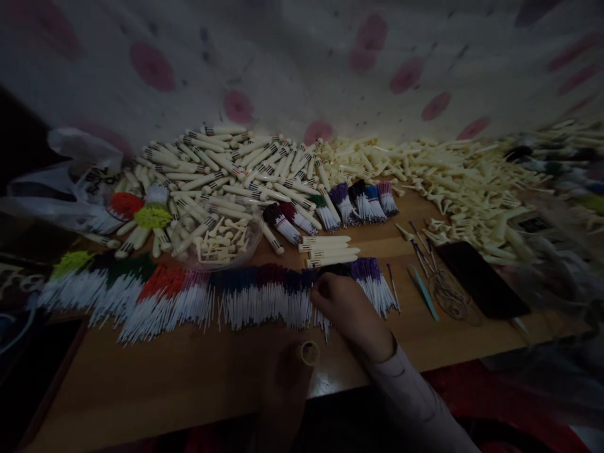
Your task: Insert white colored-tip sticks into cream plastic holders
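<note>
The picture is dim. My left hand (pixel 285 371), dark and in shadow near the table's front edge, is closed around a cream pen barrel (pixel 310 353) whose round open end faces up. My right hand (pixel 349 308) is over the row of thin pen refills, at the black-ended ones (pixel 336 268). Its fingers are curled together, and what they pinch is hidden. Purple-ended refills (pixel 372 283) lie just right of it, blue-ended and dark red ones (pixel 264 296) to its left. Several cream barrels (pixel 330 251) lie side by side beyond it.
Cream barrels (pixel 226 160) and small cream parts (pixel 425 163) are heaped at the back. A clear tub (pixel 250 248) holds cream pieces. Bundled refills (pixel 344 204) lie behind the row. Right of my hand are teal tweezers (pixel 426 296), rubber bands (pixel 448 296) and a black phone (pixel 481 280).
</note>
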The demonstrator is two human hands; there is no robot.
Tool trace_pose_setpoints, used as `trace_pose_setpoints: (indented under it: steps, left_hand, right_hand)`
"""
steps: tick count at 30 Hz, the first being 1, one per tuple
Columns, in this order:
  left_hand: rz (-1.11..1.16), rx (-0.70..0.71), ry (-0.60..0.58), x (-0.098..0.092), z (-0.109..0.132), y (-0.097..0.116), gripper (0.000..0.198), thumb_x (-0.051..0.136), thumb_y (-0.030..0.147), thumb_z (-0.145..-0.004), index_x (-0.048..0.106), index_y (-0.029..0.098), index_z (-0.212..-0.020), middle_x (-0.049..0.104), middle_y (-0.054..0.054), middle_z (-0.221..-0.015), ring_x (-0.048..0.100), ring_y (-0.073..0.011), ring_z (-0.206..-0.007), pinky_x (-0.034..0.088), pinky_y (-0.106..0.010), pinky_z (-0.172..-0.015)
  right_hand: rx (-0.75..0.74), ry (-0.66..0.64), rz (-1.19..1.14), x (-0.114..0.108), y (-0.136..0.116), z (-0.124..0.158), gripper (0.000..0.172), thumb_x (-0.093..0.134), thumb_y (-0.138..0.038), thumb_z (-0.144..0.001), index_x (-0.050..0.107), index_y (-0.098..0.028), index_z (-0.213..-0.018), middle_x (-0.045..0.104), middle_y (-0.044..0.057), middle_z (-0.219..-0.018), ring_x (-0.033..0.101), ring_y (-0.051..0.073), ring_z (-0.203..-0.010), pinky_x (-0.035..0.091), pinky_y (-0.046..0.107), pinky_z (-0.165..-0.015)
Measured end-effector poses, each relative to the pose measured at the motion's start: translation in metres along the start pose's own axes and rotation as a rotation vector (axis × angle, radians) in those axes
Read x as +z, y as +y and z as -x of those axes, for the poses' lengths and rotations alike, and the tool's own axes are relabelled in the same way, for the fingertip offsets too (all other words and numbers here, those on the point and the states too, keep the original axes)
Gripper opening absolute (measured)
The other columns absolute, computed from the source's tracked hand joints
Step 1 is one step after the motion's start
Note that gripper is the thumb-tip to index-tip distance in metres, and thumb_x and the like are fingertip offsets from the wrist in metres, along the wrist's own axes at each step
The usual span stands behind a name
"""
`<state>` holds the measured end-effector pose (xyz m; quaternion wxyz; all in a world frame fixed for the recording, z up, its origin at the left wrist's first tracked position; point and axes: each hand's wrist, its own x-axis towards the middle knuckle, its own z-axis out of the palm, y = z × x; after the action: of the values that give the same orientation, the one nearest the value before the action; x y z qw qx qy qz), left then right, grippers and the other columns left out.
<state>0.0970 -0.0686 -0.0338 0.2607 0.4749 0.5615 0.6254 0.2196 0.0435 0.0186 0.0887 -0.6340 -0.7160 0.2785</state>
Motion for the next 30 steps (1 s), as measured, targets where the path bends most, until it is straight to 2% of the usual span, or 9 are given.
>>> trace_pose_setpoints:
  steps: [2,4,6,7,8,10,14,23,30]
  left_hand:
    - [0.004,-0.070,0.055,0.003,0.001,0.003,0.014,0.075,0.035,-0.086,0.072,0.022,-0.087,0.072,-0.002,-0.085,0.069,-0.0161,-0.079,0.057,-0.025,-0.074]
    - [-0.012,-0.085,0.050,0.004,0.001,0.005,0.014,0.075,0.035,-0.086,0.073,0.022,-0.087,0.072,-0.003,-0.084,0.068,-0.0174,-0.081,0.057,-0.027,-0.076]
    - [-0.023,-0.037,0.026,0.003,0.001,0.004,0.010,0.075,0.032,-0.086,0.074,0.022,-0.087,0.073,-0.003,-0.084,0.069,-0.0177,-0.080,0.058,-0.028,-0.075]
    - [-0.022,-0.011,0.021,0.002,0.000,0.003,0.008,0.075,0.030,-0.086,0.074,0.022,-0.087,0.074,-0.002,-0.084,0.069,-0.0177,-0.079,0.058,-0.028,-0.075]
    - [-0.013,0.013,0.024,0.001,0.000,0.001,0.007,0.075,0.029,-0.086,0.074,0.022,-0.088,0.074,-0.002,-0.084,0.070,-0.0177,-0.079,0.058,-0.027,-0.073]
    - [0.008,0.036,0.026,-0.001,-0.001,-0.003,0.007,0.075,0.029,-0.085,0.074,0.022,-0.088,0.074,-0.002,-0.084,0.070,-0.0186,-0.078,0.058,-0.029,-0.072]
    - [-0.004,0.014,-0.016,-0.003,0.000,-0.001,0.010,0.077,0.029,-0.081,0.075,0.022,-0.088,0.074,-0.003,-0.085,0.068,-0.0220,-0.082,0.057,-0.034,-0.077]
    - [-0.030,0.029,-0.057,-0.003,0.000,0.003,0.007,0.074,0.028,-0.086,0.074,0.025,-0.092,0.072,-0.001,-0.088,0.067,-0.0193,-0.084,0.055,-0.031,-0.078]
    - [0.015,-0.008,0.001,0.000,0.003,0.003,0.010,0.076,0.031,-0.085,0.074,0.024,-0.092,0.072,-0.002,-0.088,0.067,-0.0197,-0.086,0.056,-0.031,-0.079]
  right_hand:
    - [-0.039,0.036,-0.117,-0.004,0.003,0.010,0.010,0.057,-0.018,-0.090,0.065,-0.019,-0.085,0.068,-0.002,-0.064,0.065,0.013,-0.060,0.043,0.022,-0.055]
    - [-0.096,0.180,-0.260,-0.009,0.005,0.030,0.011,0.054,-0.025,-0.094,0.059,-0.023,-0.085,0.057,-0.007,-0.054,0.057,0.013,-0.051,0.042,0.022,-0.051]
    - [-0.253,0.539,-0.522,-0.014,0.006,0.054,0.020,0.059,-0.023,-0.092,0.051,-0.026,-0.074,0.054,-0.007,-0.053,0.054,0.012,-0.049,0.043,0.023,-0.049]
    - [-0.338,0.665,-0.574,-0.016,0.006,0.066,0.028,0.061,-0.018,-0.091,0.047,-0.026,-0.068,0.057,-0.006,-0.055,0.053,0.011,-0.047,0.044,0.024,-0.049]
    - [-0.392,0.695,-0.553,-0.019,0.006,0.077,0.025,0.062,-0.013,-0.089,0.050,-0.026,-0.071,0.061,-0.006,-0.059,0.053,0.011,-0.046,0.042,0.024,-0.046]
    - [-0.507,0.681,-0.467,-0.023,0.006,0.093,0.017,0.065,-0.012,-0.086,0.060,-0.028,-0.084,0.064,-0.006,-0.059,0.057,0.012,-0.045,0.043,0.024,-0.044]
    - [-0.618,0.549,-0.364,-0.026,0.005,0.099,0.018,0.062,-0.017,-0.089,0.062,-0.032,-0.101,0.070,-0.006,-0.061,0.062,0.013,-0.044,0.045,0.024,-0.042]
    - [-0.582,0.425,-0.197,-0.018,0.003,0.093,0.015,0.055,-0.023,-0.096,0.069,-0.025,-0.100,0.068,-0.005,-0.056,0.061,0.013,-0.046,0.049,0.023,-0.055]
    - [-0.638,0.419,-0.182,-0.016,0.003,0.090,0.016,0.052,-0.020,-0.097,0.067,-0.025,-0.100,0.077,-0.002,-0.070,0.068,0.013,-0.056,0.050,0.023,-0.059]
